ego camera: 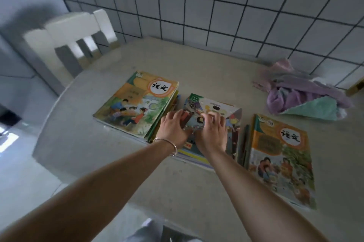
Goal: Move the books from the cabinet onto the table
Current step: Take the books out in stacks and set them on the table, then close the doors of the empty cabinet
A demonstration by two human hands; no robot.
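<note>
Two covers are showing readable print, both placed here relative to the middle stack of books (211, 115) on the table. The left textbook (137, 104), lying just to the left of that stack, is carrying the characters 语文 in black on a white circle at its top right corner. The right textbook (281, 161), lying to the right of the stack, is bearing the same 语文 on a white circle. Smaller print on all covers, the middle stack included, is staying too blurred to read.

Dim, bluish daylight came from the left of the frame, where the chair (72, 35) and floor were motion-blurred, the tiled wall (216, 5) bowed with wide-angle distortion, and soft glare lay on the counter (82, 143).
</note>
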